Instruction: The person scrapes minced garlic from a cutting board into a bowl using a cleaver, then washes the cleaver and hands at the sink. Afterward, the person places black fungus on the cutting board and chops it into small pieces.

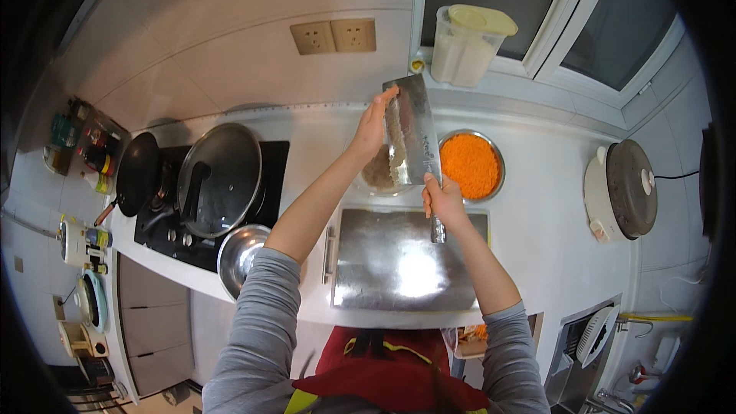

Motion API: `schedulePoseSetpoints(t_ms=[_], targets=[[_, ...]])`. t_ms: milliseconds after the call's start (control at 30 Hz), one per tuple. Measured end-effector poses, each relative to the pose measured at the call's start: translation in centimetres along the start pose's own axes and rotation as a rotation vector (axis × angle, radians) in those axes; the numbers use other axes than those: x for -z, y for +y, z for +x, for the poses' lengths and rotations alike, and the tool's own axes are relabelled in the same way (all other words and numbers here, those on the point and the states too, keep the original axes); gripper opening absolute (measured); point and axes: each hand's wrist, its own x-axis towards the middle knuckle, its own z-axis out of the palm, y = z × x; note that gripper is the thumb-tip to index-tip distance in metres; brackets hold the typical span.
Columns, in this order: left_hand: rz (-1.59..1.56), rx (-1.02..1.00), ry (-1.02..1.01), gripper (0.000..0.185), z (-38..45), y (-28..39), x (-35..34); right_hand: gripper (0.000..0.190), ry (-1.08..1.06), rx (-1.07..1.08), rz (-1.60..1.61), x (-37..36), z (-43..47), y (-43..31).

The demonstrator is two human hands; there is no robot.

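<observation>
My right hand (444, 201) grips the handle of a broad metal cleaver (417, 121), its blade pointing up and away from me. My left hand (371, 129) lies against the blade's left edge, fingers stretched out toward the far end. Grey-brown minced food clings to the blade in a strip. Partly hidden under the blade and my left hand is a clear bowl of greyish-brown food (376, 175). To the right of the cleaver stands a round metal bowl of finely chopped orange food, apparently carrot (470, 167). Below them lies a shiny metal cutting board (374, 264).
Left, a cooktop holds a lidded pan (221, 184) and a dark wok (138, 175). A steel bowl (238, 259) sits by the counter's front edge, near my left arm. A lidded electric cooker (624, 190) stands right. On the windowsill is a plastic container (466, 49).
</observation>
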Motion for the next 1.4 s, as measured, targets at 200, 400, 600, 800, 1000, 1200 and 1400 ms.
schedulePoseSetpoints(t_ms=[200, 400, 600, 800, 1000, 1200, 1400], targets=[[0.012, -0.026, 0.057, 0.059, 1.2, -2.9, -0.5, 0.033, 0.104, 0.038, -0.089, -0.9, 2.8, 0.2], [0.093, -0.179, 0.034, 0.059, 1.9, -3.4, 1.8, 0.034, -0.022, -0.059, 0.049, 0.7, 3.3, 0.7], [0.386, -0.429, -0.133, 0.063, 3.8, -1.9, 2.7, 0.034, -0.117, -0.109, 0.137, 2.9, 3.5, 0.6], [0.553, -0.439, -0.264, 0.067, 4.2, -2.8, 3.2, 0.035, -0.134, -0.131, 0.137, 3.6, 3.5, 0.7], [0.544, -0.366, -0.352, 0.076, 2.9, -3.3, 2.7, 0.035, -0.122, -0.118, 0.123, 3.3, 3.7, 0.5], [0.513, -0.334, -0.415, 0.079, 0.9, -3.8, 3.0, 0.035, -0.117, -0.123, 0.101, 2.8, 4.3, 0.2], [0.527, -0.378, -0.493, 0.079, 0.3, -4.5, 3.6, 0.036, -0.113, -0.097, 0.077, 2.6, 5.8, 0.1]])
